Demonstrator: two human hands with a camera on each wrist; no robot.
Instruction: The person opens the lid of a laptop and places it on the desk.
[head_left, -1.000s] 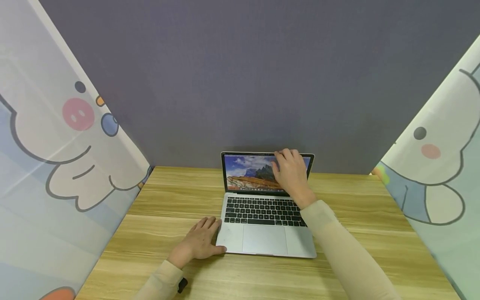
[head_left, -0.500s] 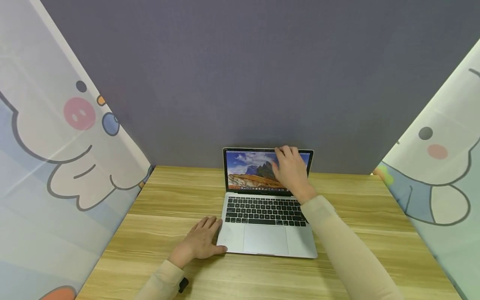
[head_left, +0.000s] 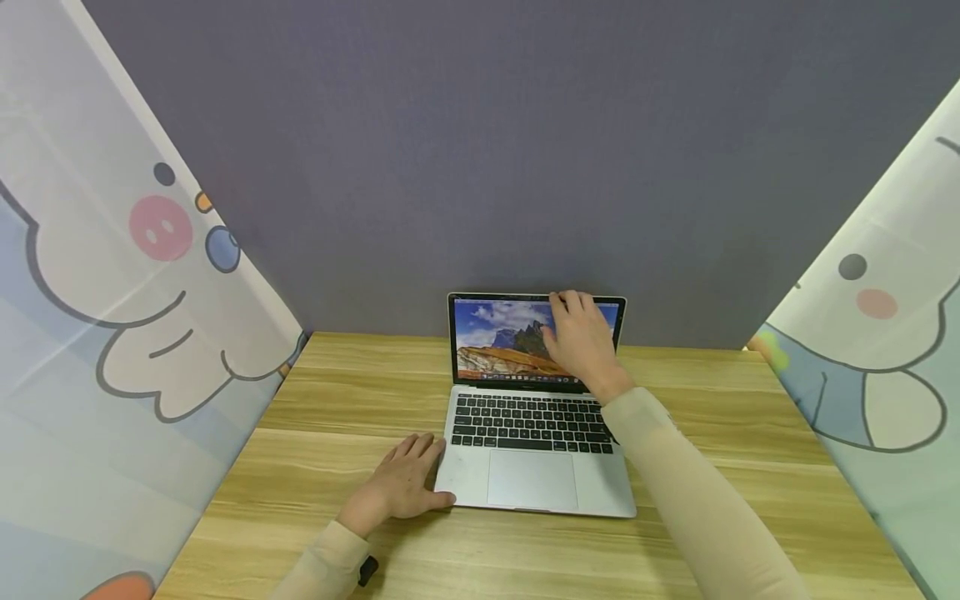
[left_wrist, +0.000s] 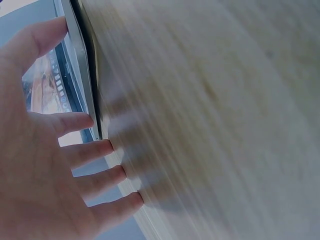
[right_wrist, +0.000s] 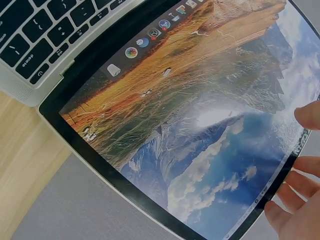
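A silver laptop [head_left: 603, 483] stands unfolded on the wooden table, its lit screen [head_left: 498, 333] raised and showing a mountain picture. My right hand [head_left: 583, 337] holds the top edge of that screen right of the middle. Its fingers [right_wrist: 290, 192] meet the rim, while the thumb [right_wrist: 309, 115] lies on the display side. At the base's front left corner, my left hand [head_left: 405, 483] lies spread. The left thumb [left_wrist: 47, 35] touches the laptop's front edge, and the other left fingertips reach the side edge and the tabletop. My right forearm covers part of the keyboard [head_left: 517, 422].
A grey panel [head_left: 480, 150] rises right behind the wooden table [head_left: 330, 375], close to the screen's top. White cartoon-printed sheets hang along the left [head_left: 112, 275] and right [head_left: 892, 350]. A small dark object [head_left: 367, 571] shows at my left wrist.
The laptop's screen has tilted a little further back, with my right hand moving along at its top edge. My left hand has stayed at the base's corner.
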